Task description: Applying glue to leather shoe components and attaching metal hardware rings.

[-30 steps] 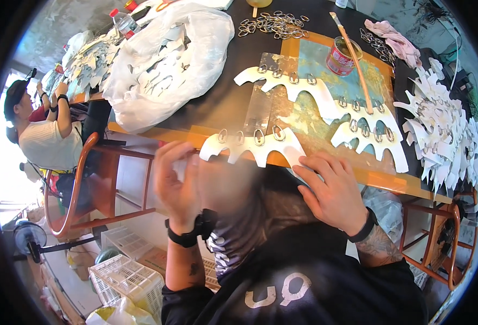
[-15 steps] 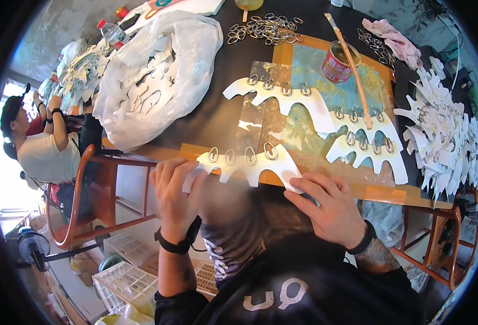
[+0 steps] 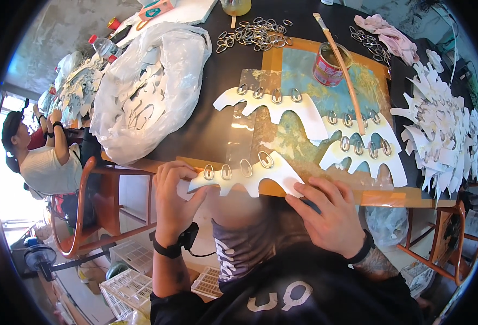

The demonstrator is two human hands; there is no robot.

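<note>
A white scalloped piece [image 3: 277,173], stiff and sheet-like with a yellowish upper edge, spans the space between my hands at the table's front edge. Several oval metal rings [image 3: 226,171] stand along its top. My left hand [image 3: 174,200] pinches its left end between thumb and fingers. At the right end, my right hand [image 3: 330,216] grips the lower corner, its thumb partly hidden. Similar ringed pieces lie beyond on the work surface: one at the middle [image 3: 306,119], and two overlapping at the right, the nearer piece [image 3: 362,156] in front.
A red can [image 3: 328,70] stands behind, with a long brush [image 3: 355,100] leaning across it. Loose rings [image 3: 255,33] lie at the back. A plastic bag [image 3: 187,86] of white pieces fills the left; a pile [image 3: 439,130] sits right. Another person [image 3: 49,168] is at far left.
My view has shifted slightly, so the table's things sit a little lower and to the left. Both hands keep hold of the scalloped piece, whose left end now looks a little lower.
</note>
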